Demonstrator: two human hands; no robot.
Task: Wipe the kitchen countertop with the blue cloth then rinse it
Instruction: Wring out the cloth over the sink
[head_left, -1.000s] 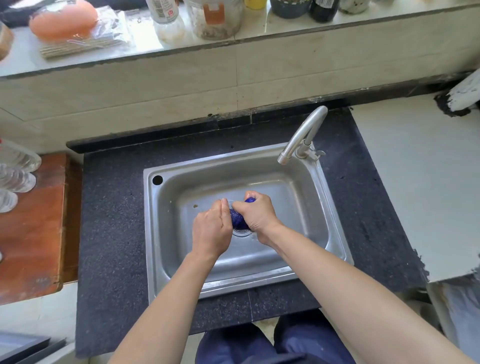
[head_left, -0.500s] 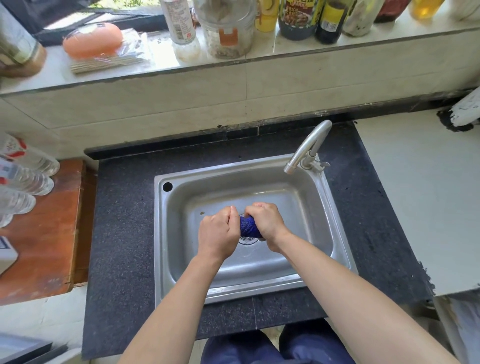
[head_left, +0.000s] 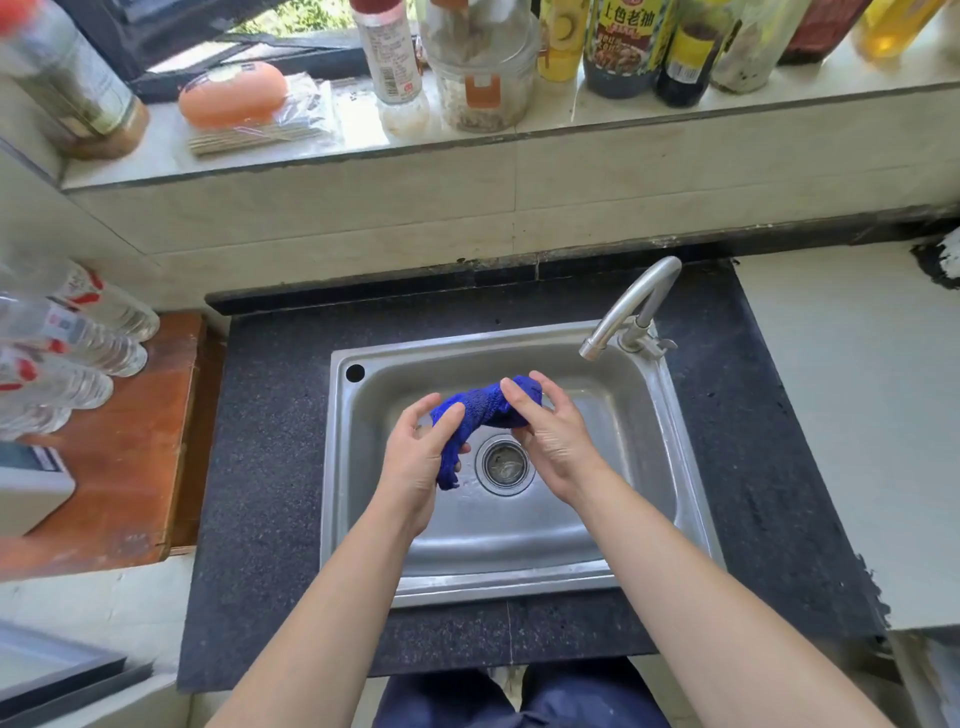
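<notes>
A twisted blue cloth (head_left: 480, 413) hangs between both hands over the steel sink (head_left: 363, 519). My left hand (head_left: 418, 457) holds its lower left end, with a tail of cloth dangling past the palm. My right hand (head_left: 550, 436) pinches the upper right end between thumb and fingers. The round drain (head_left: 505, 464) lies just below the cloth. The curved tap (head_left: 631, 306) stands at the sink's back right; no water shows at its spout. The dark speckled countertop (head_left: 270, 467) surrounds the sink.
A ledge (head_left: 519, 124) behind the sink carries sauce bottles, jars and an orange soap box. Several clear water bottles (head_left: 67, 343) lie on a wooden board (head_left: 124, 467) to the left. A pale counter (head_left: 857, 415) extends to the right.
Both fists were clenched tight together, wringing the cloth low in the sink. Now the hands have loosened and moved apart, and the cloth is stretched out between them, more of it showing.
</notes>
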